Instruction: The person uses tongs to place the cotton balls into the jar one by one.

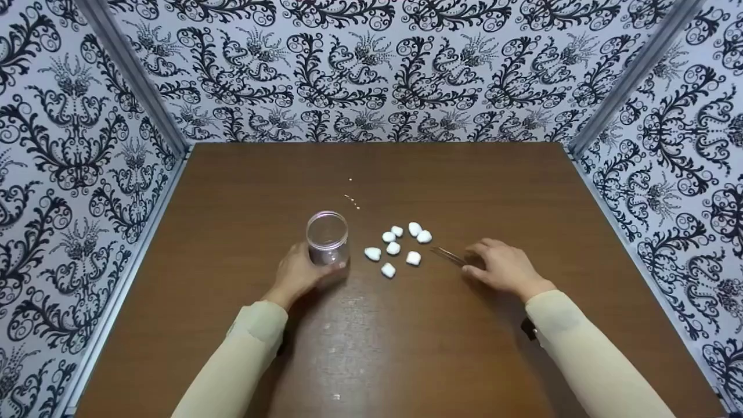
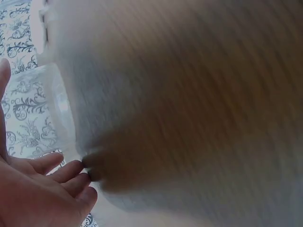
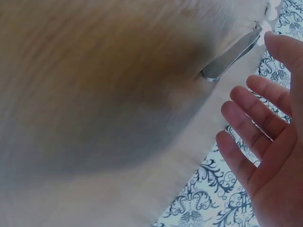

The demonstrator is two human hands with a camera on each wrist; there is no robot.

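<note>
A clear, round jar (image 1: 328, 235) stands upright on the table, its mouth uncovered. My left hand (image 1: 302, 270) is around its lower part, thumb across the near side and fingers on the left. In the left wrist view the jar (image 2: 35, 111) lies between the thumb and the fingers (image 2: 71, 177). Metal tweezers (image 1: 448, 255) lie on the table, tips toward several small white puffy pieces (image 1: 393, 248) in a loose group. My right hand (image 1: 502, 267) is at the tweezers' rear end. In the right wrist view its fingers are spread beside the tweezers (image 3: 232, 56), apart from them.
The brown wooden table (image 1: 406, 348) is bounded by patterned black-and-white walls (image 1: 371, 69) at the back and sides, with metal rails (image 1: 127, 75) at the corners. Small bright specks (image 1: 352, 201) show on the tabletop beyond the jar.
</note>
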